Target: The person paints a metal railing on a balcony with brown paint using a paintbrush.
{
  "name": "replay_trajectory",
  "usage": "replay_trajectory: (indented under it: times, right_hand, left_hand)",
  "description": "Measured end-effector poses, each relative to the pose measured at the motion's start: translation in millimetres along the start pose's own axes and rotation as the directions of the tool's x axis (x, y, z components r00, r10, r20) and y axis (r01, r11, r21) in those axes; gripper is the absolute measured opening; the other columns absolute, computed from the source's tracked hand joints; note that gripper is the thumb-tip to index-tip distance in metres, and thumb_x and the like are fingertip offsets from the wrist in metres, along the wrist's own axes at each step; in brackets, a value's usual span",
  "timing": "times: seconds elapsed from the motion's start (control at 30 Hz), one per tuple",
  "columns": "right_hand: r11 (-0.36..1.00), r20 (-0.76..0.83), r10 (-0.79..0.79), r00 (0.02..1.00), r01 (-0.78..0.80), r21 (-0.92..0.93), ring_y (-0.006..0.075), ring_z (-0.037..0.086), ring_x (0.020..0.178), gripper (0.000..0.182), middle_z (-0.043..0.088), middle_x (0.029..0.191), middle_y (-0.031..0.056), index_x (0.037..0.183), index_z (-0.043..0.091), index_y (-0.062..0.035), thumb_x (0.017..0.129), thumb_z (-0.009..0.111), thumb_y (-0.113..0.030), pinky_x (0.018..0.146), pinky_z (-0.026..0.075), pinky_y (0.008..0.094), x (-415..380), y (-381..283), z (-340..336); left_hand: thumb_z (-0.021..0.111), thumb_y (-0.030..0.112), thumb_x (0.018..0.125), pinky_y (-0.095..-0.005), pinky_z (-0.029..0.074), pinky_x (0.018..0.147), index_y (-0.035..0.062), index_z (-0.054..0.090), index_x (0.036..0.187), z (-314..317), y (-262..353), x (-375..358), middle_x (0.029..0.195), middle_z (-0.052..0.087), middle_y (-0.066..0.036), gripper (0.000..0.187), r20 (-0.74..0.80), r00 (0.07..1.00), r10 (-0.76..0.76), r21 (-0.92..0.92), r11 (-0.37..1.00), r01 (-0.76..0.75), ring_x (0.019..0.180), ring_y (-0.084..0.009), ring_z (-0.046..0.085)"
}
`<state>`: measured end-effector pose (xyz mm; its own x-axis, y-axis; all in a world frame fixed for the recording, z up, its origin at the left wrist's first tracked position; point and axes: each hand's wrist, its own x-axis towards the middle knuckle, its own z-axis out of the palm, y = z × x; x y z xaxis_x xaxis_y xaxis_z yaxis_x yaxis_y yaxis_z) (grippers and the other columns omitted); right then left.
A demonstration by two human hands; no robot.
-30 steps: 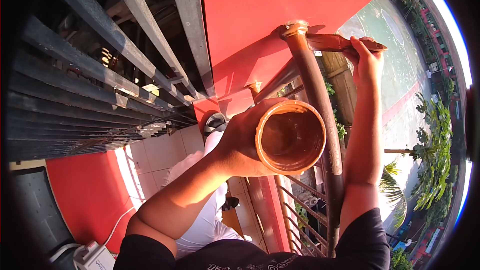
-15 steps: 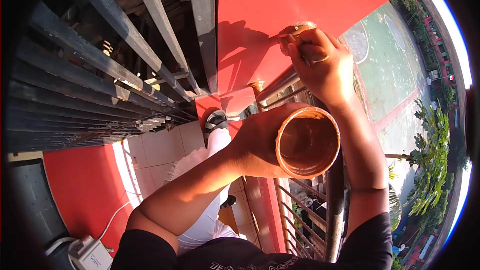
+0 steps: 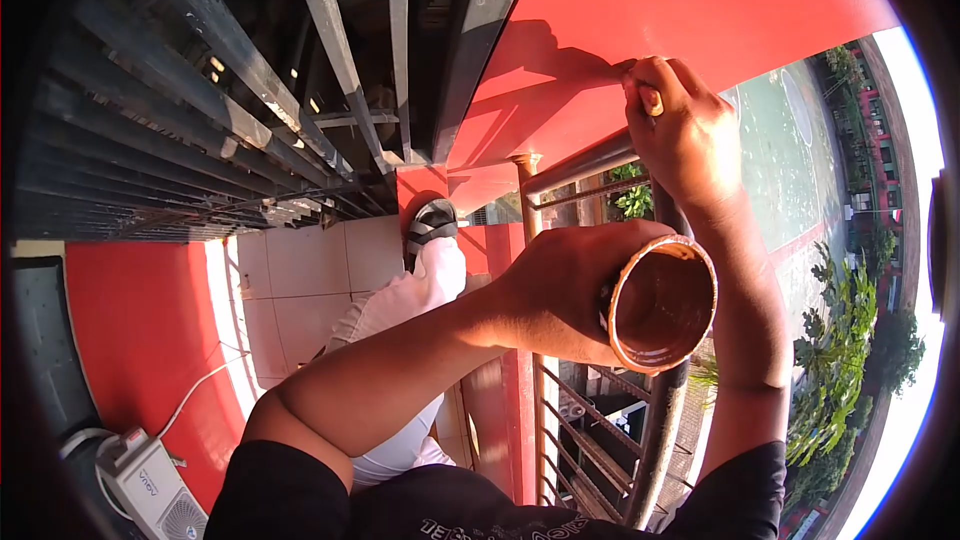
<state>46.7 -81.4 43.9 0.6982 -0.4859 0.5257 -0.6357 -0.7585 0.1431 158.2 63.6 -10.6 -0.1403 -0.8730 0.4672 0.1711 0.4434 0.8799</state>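
Note:
My left hand [image 3: 570, 290] is wrapped round a plastic cup [image 3: 662, 365] with paint smeared on its rim and reddish-brown paint inside. The cup is tilted so that its mouth faces me. Above it, my right hand [image 3: 690, 130] is closed round a paintbrush [image 3: 653, 102]; only the end of its handle shows, and the bristles are hidden behind my fingers. That hand is up against the sunlit red wall [image 3: 690, 0], and its shadow falls on the wall to the left.
Dark metal bars [image 3: 240, 70] stand at the left. A metal railing [image 3: 672, 430] runs below my hands, with a green court [image 3: 785, 150] beyond it. My sandalled foot [image 3: 433, 220] is near the tiled floor [image 3: 305, 270]. An air-conditioner unit [image 3: 155, 490] sits lower left.
My right hand has turned and shifted right along the wall, hiding the brush head that showed before. The cup in my left hand has moved slightly right and down. The view has shifted too.

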Motion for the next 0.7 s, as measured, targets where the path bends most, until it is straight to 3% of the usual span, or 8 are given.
replay_trajectory:
  times: [0.1,0.27,0.33,0.43,0.47,0.57,0.67,0.7]
  right_hand:
    - [0.998,-0.057,0.050,0.997,-0.052,-0.046,0.0282,0.064,0.065,0.008,0.062,0.078,0.0053,0.088,0.059,-0.0118,0.082,0.065,-0.013,0.058,0.053,0.0378,10.3,-0.7,-27.3]
    - [0.970,-0.001,0.132,0.991,-0.128,0.207,0.0304,0.065,0.069,0.011,0.064,0.079,0.0075,0.085,0.060,-0.0107,0.079,0.069,-0.014,0.061,0.053,0.0380,7.2,-0.3,-23.1]
    - [0.987,0.057,0.143,0.988,-0.147,0.059,0.0301,0.066,0.071,0.013,0.065,0.077,0.0088,0.084,0.059,-0.0096,0.080,0.070,-0.016,0.062,0.053,0.0355,3.2,-0.6,-9.8]
    - [0.959,-0.060,0.255,0.965,-0.245,0.141,0.0202,0.069,0.067,0.012,0.069,0.073,0.0068,0.084,0.061,-0.0088,0.080,0.072,-0.014,0.063,0.053,0.0302,7.2,23.4,-28.5]
    - [0.911,-0.117,0.375,0.920,-0.342,0.230,0.0145,0.069,0.064,0.012,0.070,0.071,0.0046,0.085,0.064,-0.0072,0.080,0.073,-0.012,0.063,0.053,0.0282,6.6,33.9,-31.6]
    - [0.872,-0.200,0.457,0.867,-0.391,0.296,0.0117,0.068,0.067,0.017,0.069,0.075,0.0060,0.089,0.063,-0.0025,0.079,0.075,-0.009,0.063,0.055,0.0254,-4.8,71.4,-40.4]
    - [0.416,-0.059,0.722,0.689,-0.366,0.832,0.0163,0.068,0.070,0.023,0.067,0.081,0.0101,0.095,0.060,0.0013,0.079,0.075,-0.004,0.065,0.058,0.0274,-20.9,86.9,-22.5]
    - [0.341,0.026,0.751,0.660,-0.420,0.841,0.0206,0.068,0.072,0.027,0.065,0.085,0.0126,0.099,0.056,0.0032,0.079,0.074,-0.001,0.065,0.060,0.0304,-24.3,87.9,-19.7]
  left_hand:
    - [0.089,0.035,0.057,-0.0334,0.054,0.083,0.0120,0.055,0.120,-2.5,3.7,-2.8,0.105,0.068,-0.008,0.075,0.012,0.998,-0.058,-0.011,0.998,0.058,0.096,-0.0240,0.068]
    - [0.089,0.034,0.057,-0.0342,0.054,0.081,0.0127,0.056,0.119,0.9,4.9,-4.3,0.105,0.067,-0.009,0.074,0.019,0.996,-0.087,-0.017,0.996,0.087,0.095,-0.0256,0.067]
    - [0.089,0.034,0.057,-0.0342,0.054,0.081,0.0127,0.055,0.120,3.8,3.9,-3.9,0.105,0.067,-0.009,0.075,0.018,0.999,-0.049,0.040,0.998,0.048,0.095,-0.0257,0.067]
    - [0.093,0.027,0.056,-0.0317,0.053,0.087,0.0052,0.052,0.125,0.8,5.1,-4.7,0.112,0.065,-0.011,0.083,0.059,0.997,-0.045,0.067,0.997,0.041,0.100,-0.0212,0.067]
    - [0.092,0.028,0.056,-0.0326,0.053,0.086,0.0078,0.053,0.125,0.2,2.8,-5.4,0.111,0.066,-0.010,0.081,0.030,0.998,-0.049,0.079,0.996,0.046,0.099,-0.0226,0.067]
    - [0.091,0.030,0.055,-0.0348,0.053,0.085,0.0128,0.054,0.123,-0.7,-2.4,-5.9,0.109,0.067,-0.008,0.079,-0.011,0.998,-0.068,0.113,0.991,0.068,0.098,-0.0257,0.067]
    - [0.093,0.027,0.055,-0.0329,0.053,0.088,0.0049,0.052,0.125,-2.9,-5.2,-4.5,0.112,0.065,-0.010,0.084,0.039,0.998,-0.050,0.191,0.981,0.042,0.099,-0.0222,0.067]
    - [0.093,0.028,0.055,-0.0330,0.052,0.089,0.0045,0.052,0.125,-3.4,-4.3,-3.3,0.114,0.064,-0.010,0.084,0.066,0.993,-0.094,0.181,0.980,0.081,0.100,-0.0210,0.066]
